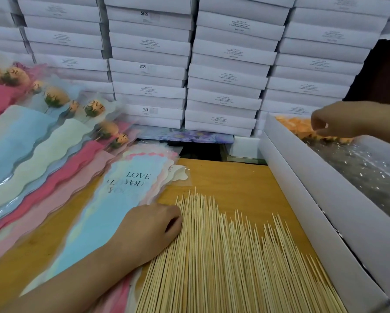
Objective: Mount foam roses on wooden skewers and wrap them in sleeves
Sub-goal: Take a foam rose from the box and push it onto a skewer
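Along the near edge of the wooden worktop (234,177) a broad heap of wooden skewers (223,256) lies fanned out, points toward the far edge; their blunt ends run off the bottom of the frame, so their full length cannot be seen. The left hand (149,227) rests at the left side of that heap, fingers curled down onto the outermost skewers; whether it pinches one cannot be told, as the fingertips are tucked under. Its forearm crosses a stack of empty sleeves (122,199), the top one pale blue and printed "LOVE YOU", lying just left of the skewers.

Down the right edge stands a long white open box (313,199), its near end cut off at the corner. At its far end sit orange foam roses (302,127), blurred and partly covered by the right hand (338,120), which reaches in from the right with fingers drawn together, seemingly pinching something thin over the roses; what it holds is too faint to name. Nearer in the box lies crinkled clear plastic (365,172) that hides whatever is beneath.

On the left side, finished wrapped roses (54,98) lie overlapping in pink, blue and pale green sleeves, the row cut by the left edge and softened by blur. Behind everything rises a wall of stacked white cartons (212,64); most of their print is too small to read.
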A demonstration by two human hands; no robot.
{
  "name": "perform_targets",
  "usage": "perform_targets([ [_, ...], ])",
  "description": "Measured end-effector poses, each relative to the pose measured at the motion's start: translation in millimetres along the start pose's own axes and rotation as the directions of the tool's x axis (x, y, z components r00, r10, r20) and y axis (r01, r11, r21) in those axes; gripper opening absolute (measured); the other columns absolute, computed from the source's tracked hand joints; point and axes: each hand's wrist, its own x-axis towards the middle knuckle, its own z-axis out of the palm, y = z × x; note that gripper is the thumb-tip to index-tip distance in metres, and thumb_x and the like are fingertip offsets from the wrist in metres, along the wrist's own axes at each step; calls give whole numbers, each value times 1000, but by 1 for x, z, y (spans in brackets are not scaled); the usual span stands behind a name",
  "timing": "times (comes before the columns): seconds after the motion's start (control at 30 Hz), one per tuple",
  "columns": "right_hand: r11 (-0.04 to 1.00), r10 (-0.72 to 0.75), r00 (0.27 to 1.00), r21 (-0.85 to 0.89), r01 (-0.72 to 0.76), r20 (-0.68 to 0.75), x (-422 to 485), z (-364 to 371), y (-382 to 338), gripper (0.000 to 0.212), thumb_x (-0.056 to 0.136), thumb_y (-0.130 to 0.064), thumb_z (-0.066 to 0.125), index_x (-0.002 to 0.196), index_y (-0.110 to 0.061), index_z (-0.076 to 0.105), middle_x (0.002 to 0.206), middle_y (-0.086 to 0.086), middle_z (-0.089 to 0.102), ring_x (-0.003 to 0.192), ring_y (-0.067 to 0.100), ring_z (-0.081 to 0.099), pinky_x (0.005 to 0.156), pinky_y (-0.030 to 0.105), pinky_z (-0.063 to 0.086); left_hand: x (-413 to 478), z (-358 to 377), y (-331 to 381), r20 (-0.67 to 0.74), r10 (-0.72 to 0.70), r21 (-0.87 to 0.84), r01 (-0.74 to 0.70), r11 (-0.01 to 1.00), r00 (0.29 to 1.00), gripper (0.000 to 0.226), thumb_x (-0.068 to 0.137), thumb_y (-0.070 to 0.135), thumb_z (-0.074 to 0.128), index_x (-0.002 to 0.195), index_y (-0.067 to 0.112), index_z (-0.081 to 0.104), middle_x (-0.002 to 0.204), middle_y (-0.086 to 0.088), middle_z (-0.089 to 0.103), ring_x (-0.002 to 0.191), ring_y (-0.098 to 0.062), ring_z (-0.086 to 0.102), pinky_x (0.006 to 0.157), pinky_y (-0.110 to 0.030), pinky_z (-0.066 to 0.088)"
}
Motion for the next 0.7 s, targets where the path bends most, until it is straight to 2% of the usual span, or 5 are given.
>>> perform_targets([
  [0.1,994,7,998,-106,0,69,19,22,9,39,100,-28,50,137,-21,40,140,3,44,122,21,48,94,29,42,0,0,-1,1,-4,1,4,1000,1000,34,100,42,33,77,21,44,66,6,44,68,-13,49,64,-29,42],
  [0.27,990,-30,999,-141,27,-22,45,44,13,49,96,-17,48,142,-24,32,149,0,33,129,22,38,93,33,44,-1,1,-1,2,4,-16,-3,1000,1000,32,100,43,31,79,23,44,69,8,45,69,-12,47,64,-27,40],
  [0.37,991,-9,1000,-132,8,-12,55,50,14,46,93,-21,51,137,-24,37,140,0,43,124,22,42,94,36,45,0,1,-2,6,4,-30,-4,1000,1000,33,100,44,31,77,23,41,67,8,44,69,-12,46,62,-26,38],
  [0.5,995,35,999,-94,-36,-8,61,57,17,47,91,-27,56,132,-20,35,130,2,49,109,21,50,87,34,48,-1,0,-2,3,9,-56,-9,998,1000,33,100,43,32,76,23,40,66,9,42,70,-12,46,64,-27,40],
  [0.7,989,149,977,10,-149,-150,68,72,16,47,92,-19,54,129,-6,28,112,15,58,86,26,44,79,37,51,-1,0,-1,-4,9,-58,-9,998,1000,33,100,43,31,77,22,41,65,8,42,70,-12,44,65,-28,41],
])
